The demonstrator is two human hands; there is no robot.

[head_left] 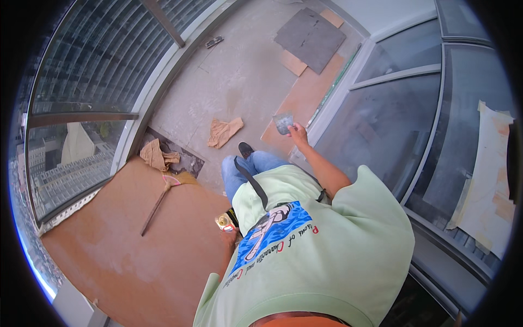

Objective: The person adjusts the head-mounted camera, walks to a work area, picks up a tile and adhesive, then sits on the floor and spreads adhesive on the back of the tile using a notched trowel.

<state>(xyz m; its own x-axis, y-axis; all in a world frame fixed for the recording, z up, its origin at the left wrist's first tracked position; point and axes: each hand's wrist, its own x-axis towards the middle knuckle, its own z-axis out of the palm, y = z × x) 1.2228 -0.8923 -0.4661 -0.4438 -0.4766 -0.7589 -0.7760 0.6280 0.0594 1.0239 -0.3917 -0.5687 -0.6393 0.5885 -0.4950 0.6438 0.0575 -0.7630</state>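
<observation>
My right hand (298, 134) reaches forward beside the sliding door's lower frame. Its fingers and thumb pinch the edge of a flat, greyish, see-through piece (283, 123), whose exact kind I cannot make out. Close to my left hip, my left hand (229, 236) is closed round a small yellow-and-white container (224, 222) with a dark side. My shirt hides part of that hand and of what it holds. Below the container spreads a large reddish-brown sheet (125, 250).
A short broom (156, 208) with a pink binding lies on the brown sheet. Crumpled brown paper (223, 132) and another crumpled piece (158, 156) lie ahead. Dark grey sheets (311, 39) cover the far floor. Windows (81, 147) line the left; a glass door (387, 120) stands right.
</observation>
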